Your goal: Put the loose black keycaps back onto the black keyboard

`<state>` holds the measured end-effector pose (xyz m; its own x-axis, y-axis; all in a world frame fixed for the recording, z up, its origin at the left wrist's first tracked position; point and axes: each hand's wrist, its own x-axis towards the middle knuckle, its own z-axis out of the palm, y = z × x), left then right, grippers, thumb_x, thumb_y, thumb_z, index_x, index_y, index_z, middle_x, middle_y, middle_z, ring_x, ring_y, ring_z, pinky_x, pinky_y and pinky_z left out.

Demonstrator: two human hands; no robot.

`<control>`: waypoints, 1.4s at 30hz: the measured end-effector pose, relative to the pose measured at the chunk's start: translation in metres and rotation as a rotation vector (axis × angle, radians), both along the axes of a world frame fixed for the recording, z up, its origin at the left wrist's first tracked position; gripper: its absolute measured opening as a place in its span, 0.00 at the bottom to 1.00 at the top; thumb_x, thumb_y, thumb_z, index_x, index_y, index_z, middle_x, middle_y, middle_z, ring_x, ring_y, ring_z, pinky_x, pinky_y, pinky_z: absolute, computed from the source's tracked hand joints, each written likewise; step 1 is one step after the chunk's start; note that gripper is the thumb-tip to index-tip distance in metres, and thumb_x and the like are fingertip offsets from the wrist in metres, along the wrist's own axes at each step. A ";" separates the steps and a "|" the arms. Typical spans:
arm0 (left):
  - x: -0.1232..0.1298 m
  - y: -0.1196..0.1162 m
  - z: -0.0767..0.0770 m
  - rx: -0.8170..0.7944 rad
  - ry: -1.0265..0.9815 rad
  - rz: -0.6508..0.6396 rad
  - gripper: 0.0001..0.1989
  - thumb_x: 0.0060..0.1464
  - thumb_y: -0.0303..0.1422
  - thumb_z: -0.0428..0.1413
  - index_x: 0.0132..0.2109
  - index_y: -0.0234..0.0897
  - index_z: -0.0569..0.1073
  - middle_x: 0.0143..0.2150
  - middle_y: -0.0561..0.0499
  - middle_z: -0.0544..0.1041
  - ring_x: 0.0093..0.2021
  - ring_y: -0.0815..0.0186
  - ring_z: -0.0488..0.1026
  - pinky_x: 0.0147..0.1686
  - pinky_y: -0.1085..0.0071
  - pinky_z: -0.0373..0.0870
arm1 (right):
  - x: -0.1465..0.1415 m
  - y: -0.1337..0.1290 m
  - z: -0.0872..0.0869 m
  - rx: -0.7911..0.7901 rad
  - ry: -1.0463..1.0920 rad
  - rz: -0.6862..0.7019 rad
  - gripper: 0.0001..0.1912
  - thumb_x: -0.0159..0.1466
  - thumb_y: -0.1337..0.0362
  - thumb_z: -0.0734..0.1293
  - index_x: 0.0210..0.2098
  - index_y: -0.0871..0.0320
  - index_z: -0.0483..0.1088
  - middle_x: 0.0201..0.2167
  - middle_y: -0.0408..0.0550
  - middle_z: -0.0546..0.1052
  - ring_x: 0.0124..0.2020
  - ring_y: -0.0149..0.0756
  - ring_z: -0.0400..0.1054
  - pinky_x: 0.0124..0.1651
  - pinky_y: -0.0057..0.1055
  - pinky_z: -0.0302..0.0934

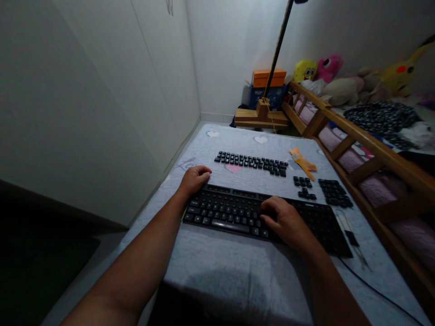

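Observation:
A black keyboard (pixel 234 213) lies across a pale quilted cloth (pixel 238 271). My left hand (pixel 194 179) rests curled on the keyboard's far left corner. My right hand (pixel 285 222) lies over the keys right of the middle, fingers bent down onto them. Beyond the keyboard, loose black keycaps are laid out in rows (pixel 251 162), with smaller groups (pixel 304 186) and a block (pixel 335 192) to the right. An orange tool or strip (pixel 302 163) lies beside them.
A wooden bed rail (pixel 356 136) runs along the right, with plush toys (pixel 326 72) and bedding behind it. A wooden stand with a dark pole (pixel 263 113) and orange and blue boxes (pixel 268 83) sit at the back. White wall on the left. A cable (pixel 374 290) trails right.

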<state>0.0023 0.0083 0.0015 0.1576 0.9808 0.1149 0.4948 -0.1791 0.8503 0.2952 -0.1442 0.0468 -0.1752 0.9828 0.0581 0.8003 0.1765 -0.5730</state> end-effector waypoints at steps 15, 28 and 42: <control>-0.001 0.001 -0.001 0.012 0.003 -0.008 0.16 0.47 0.39 0.54 0.38 0.34 0.79 0.34 0.48 0.80 0.34 0.62 0.74 0.39 0.66 0.69 | 0.000 -0.001 -0.002 0.021 0.013 0.013 0.07 0.58 0.71 0.67 0.35 0.56 0.70 0.36 0.47 0.74 0.40 0.39 0.67 0.44 0.35 0.61; 0.000 0.000 0.001 -0.003 0.007 0.001 0.16 0.46 0.39 0.54 0.37 0.34 0.79 0.33 0.49 0.80 0.34 0.61 0.74 0.38 0.67 0.69 | 0.001 -0.001 -0.003 0.023 0.023 0.030 0.06 0.58 0.71 0.67 0.35 0.56 0.69 0.37 0.48 0.74 0.41 0.40 0.66 0.45 0.36 0.61; -0.001 0.001 0.000 0.000 0.013 -0.009 0.16 0.46 0.39 0.54 0.38 0.34 0.79 0.34 0.48 0.80 0.35 0.62 0.74 0.38 0.67 0.68 | 0.001 -0.001 -0.004 0.010 0.015 0.025 0.07 0.58 0.73 0.67 0.36 0.57 0.69 0.37 0.48 0.73 0.41 0.39 0.66 0.46 0.36 0.60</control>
